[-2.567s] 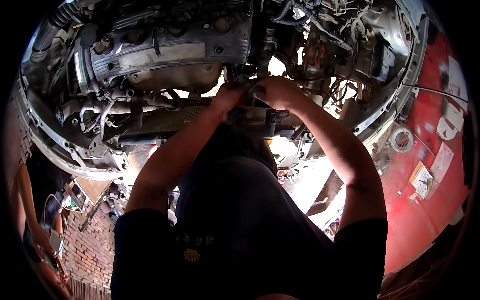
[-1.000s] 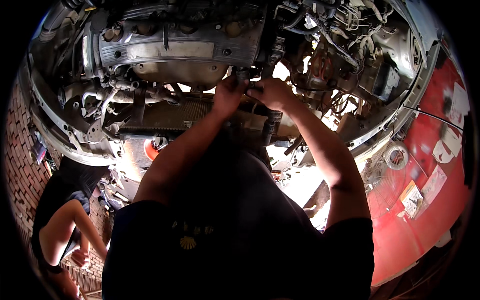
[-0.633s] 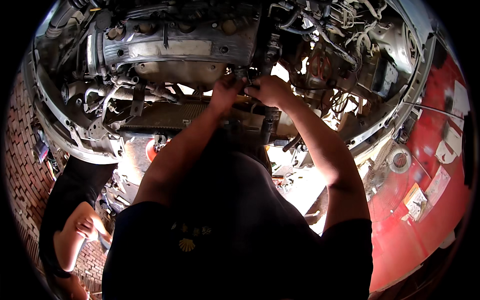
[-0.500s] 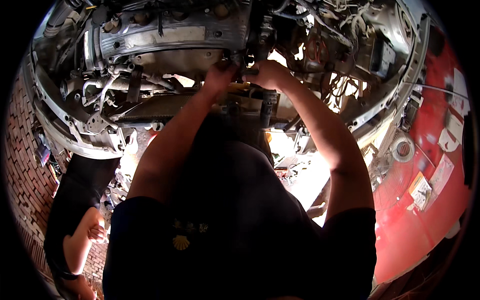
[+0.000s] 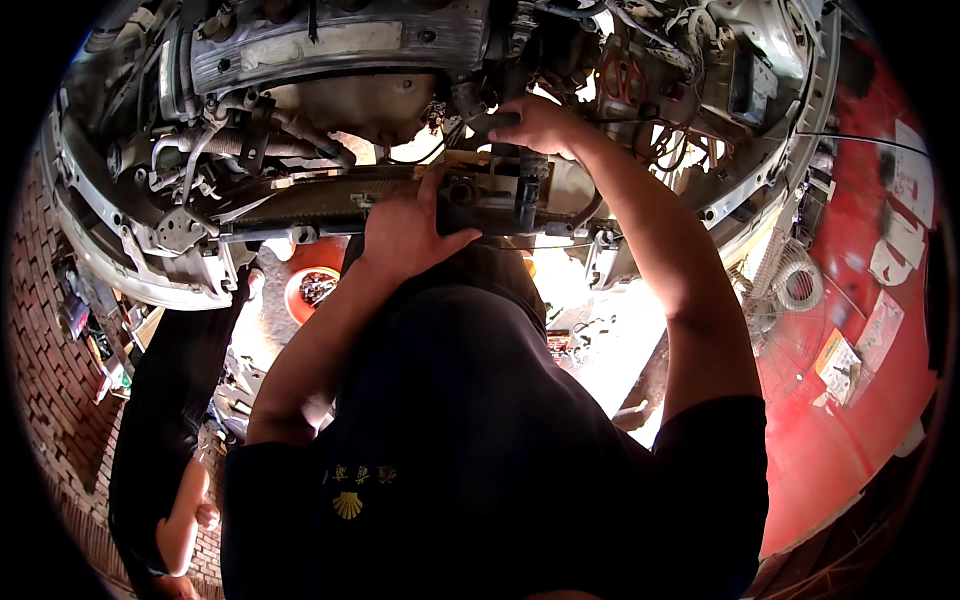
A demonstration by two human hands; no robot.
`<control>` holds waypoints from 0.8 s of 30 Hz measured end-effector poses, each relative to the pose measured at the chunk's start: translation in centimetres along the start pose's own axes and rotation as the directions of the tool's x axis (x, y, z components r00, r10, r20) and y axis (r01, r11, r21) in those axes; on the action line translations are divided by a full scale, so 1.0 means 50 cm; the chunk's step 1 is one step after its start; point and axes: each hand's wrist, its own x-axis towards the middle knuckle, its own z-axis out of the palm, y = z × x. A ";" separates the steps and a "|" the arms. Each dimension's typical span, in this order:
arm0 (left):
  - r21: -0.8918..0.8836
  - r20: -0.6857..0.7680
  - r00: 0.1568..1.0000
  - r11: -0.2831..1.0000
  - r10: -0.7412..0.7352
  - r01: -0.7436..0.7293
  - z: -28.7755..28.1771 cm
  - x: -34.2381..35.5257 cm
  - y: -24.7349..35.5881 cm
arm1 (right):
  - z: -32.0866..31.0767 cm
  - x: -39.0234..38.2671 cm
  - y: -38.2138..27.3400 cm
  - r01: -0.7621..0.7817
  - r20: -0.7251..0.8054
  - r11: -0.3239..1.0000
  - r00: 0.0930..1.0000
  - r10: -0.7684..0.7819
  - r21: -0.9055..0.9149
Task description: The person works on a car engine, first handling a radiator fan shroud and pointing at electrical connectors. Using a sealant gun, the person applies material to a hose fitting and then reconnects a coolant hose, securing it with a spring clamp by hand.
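Note:
My right hand (image 5: pixel 545 128) is closed around a dark, hose-like piece (image 5: pixel 505 122) beside the engine; the fingertips are partly hidden behind it. My left hand (image 5: pixel 400 228) lies over the top edge of the radiator (image 5: pixel 320 198), its thumb stretched out to the right and its fingers reaching forward. Nothing shows in its grasp. Just right of that hand sits the round dark filler neck (image 5: pixel 462 190). A black ribbed hose (image 5: pixel 530 195) stands upright below my right hand. Beyond both hands lies the grey engine cover (image 5: pixel 330 48).
Loose wiring (image 5: pixel 670 150) hangs at the right of the engine bay. An orange bowl (image 5: pixel 293 298) of small parts is below on the left. Another person (image 5: pixel 170 400) is at the left. A red car panel (image 5: pixel 850 420) and a wire fan guard (image 5: pixel 790 310) lie right.
My left hand has drawn back from beside the right hand, toward me and left, onto the radiator's top. My right hand stays near the same place. The orange bowl has come into view.

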 end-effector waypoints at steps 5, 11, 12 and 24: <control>-0.006 -0.069 0.997 0.999 0.037 -0.037 0.005 -0.008 -0.001 | -0.014 0.011 -0.009 -0.029 0.048 0.998 0.998 0.031 -0.052; -0.032 -0.168 0.982 0.995 0.087 -0.094 0.022 -0.015 -0.012 | 0.000 0.008 -0.016 -0.073 -0.041 0.992 0.997 0.070 -0.104; -0.026 -0.166 0.982 0.995 0.094 -0.100 0.021 -0.015 -0.012 | 0.001 0.009 -0.014 -0.079 -0.029 0.994 0.997 0.077 -0.075; 0.007 -0.018 0.999 0.999 0.051 -0.050 0.009 0.001 -0.023 | 0.020 -0.308 -0.085 0.309 -0.828 0.879 0.540 0.151 0.362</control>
